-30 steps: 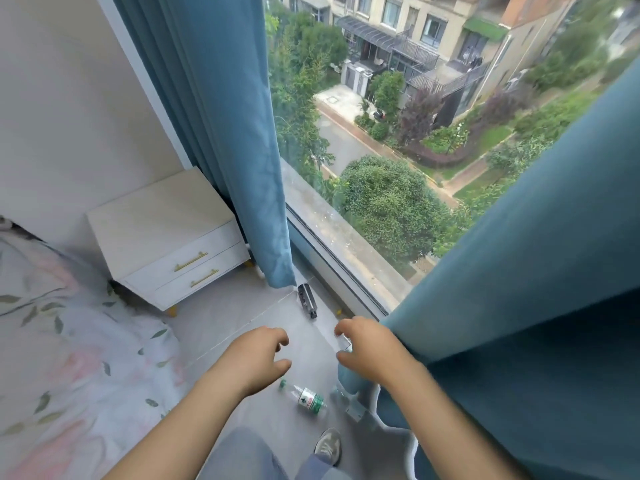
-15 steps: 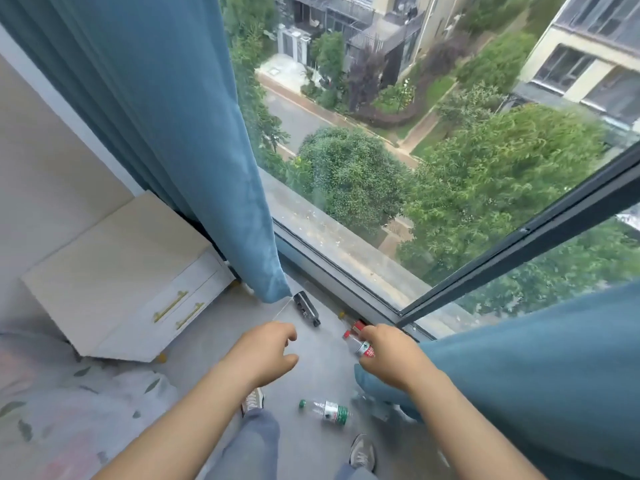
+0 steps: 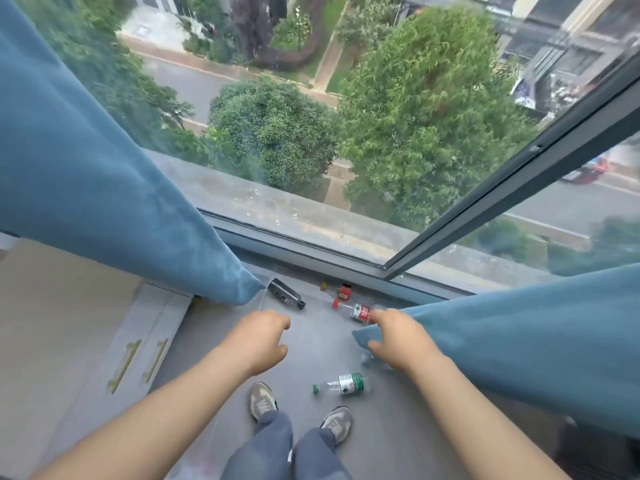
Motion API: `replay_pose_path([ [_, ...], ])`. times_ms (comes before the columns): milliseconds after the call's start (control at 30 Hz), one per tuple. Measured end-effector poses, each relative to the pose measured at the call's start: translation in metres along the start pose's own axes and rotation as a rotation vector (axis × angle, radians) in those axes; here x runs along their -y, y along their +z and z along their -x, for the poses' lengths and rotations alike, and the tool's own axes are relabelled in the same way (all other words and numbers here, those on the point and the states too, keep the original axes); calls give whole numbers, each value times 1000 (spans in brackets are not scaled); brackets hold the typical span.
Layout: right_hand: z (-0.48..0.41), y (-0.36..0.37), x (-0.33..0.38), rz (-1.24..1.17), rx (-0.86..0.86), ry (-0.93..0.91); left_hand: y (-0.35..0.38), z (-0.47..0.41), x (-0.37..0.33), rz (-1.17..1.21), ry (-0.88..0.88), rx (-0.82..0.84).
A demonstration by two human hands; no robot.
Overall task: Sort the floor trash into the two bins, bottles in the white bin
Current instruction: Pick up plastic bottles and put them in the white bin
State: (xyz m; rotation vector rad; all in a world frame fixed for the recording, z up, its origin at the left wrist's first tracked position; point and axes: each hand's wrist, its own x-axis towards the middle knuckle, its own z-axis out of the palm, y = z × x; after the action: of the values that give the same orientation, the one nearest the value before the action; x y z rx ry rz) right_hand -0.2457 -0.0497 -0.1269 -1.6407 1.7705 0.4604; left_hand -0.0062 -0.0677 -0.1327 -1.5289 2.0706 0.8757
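A clear bottle with a green cap and label (image 3: 341,384) lies on the grey floor in front of my shoes. A second clear bottle with a red cap and label (image 3: 355,311) lies near the window track, beside a small red item (image 3: 345,292) and a dark flat object (image 3: 287,294). My right hand (image 3: 398,337) grips the edge of the right blue curtain (image 3: 519,348), just right of the red bottle. My left hand (image 3: 259,341) hangs above the floor with loosely curled fingers and holds nothing. No bin is in view.
A left blue curtain (image 3: 86,161) hangs over the white nightstand (image 3: 69,341) with gold handles. The floor-to-ceiling window and its dark frame (image 3: 485,202) bound the far side. My two shoes (image 3: 298,414) stand on the grey floor.
The view has tilted downward and closer to the floor. My right hand has pulled the right curtain further right, which uncovers more of the red-label bottle and the floor by the window.
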Motion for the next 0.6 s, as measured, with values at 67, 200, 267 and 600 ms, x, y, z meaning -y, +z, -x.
replay_pose_path([
  [67, -19, 11, -6, -21, -15, 19, 10, -23, 0, -26, 14, 20],
  [200, -65, 49, -17, -41, -21, 58, 41, -76, 10, -59, 32, 28],
  [267, -91, 75, -22, -49, -12, 78, 60, -102, 17, -81, 41, 39],
  [600, -213, 211, -40, -55, -5, 157, 162, -232, 54, -161, 58, 28],
])
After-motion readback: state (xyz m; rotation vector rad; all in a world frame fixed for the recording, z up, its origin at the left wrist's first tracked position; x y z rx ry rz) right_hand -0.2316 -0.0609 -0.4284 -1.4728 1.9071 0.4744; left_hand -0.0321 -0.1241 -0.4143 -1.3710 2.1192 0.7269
